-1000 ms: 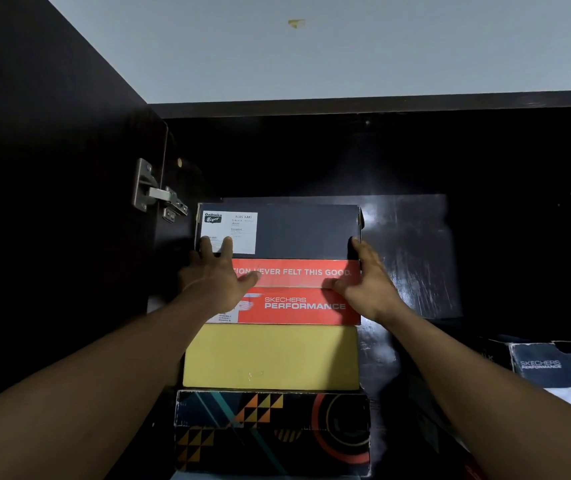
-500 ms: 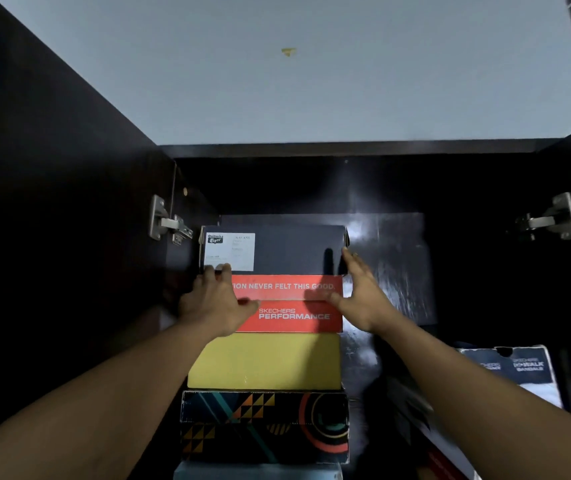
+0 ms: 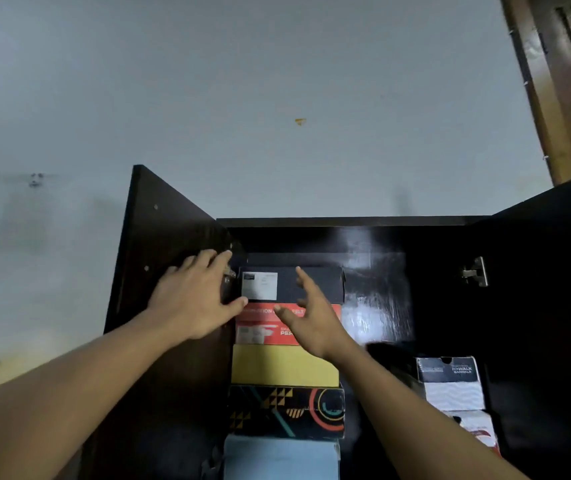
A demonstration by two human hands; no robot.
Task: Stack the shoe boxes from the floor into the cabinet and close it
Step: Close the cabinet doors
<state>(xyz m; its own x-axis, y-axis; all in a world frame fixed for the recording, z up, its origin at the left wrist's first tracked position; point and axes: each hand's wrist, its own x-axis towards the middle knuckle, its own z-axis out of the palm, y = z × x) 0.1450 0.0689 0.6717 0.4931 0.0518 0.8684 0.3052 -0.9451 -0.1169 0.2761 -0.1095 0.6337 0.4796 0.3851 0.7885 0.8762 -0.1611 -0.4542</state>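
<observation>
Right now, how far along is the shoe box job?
Done: five boxes stacked in the cabinet, the dark blue box on top. In hand: left hand, before the left door, and right hand are open, holding nothing. Left: that door and the right door stand open and need closing. The floor is unseen.
</observation>
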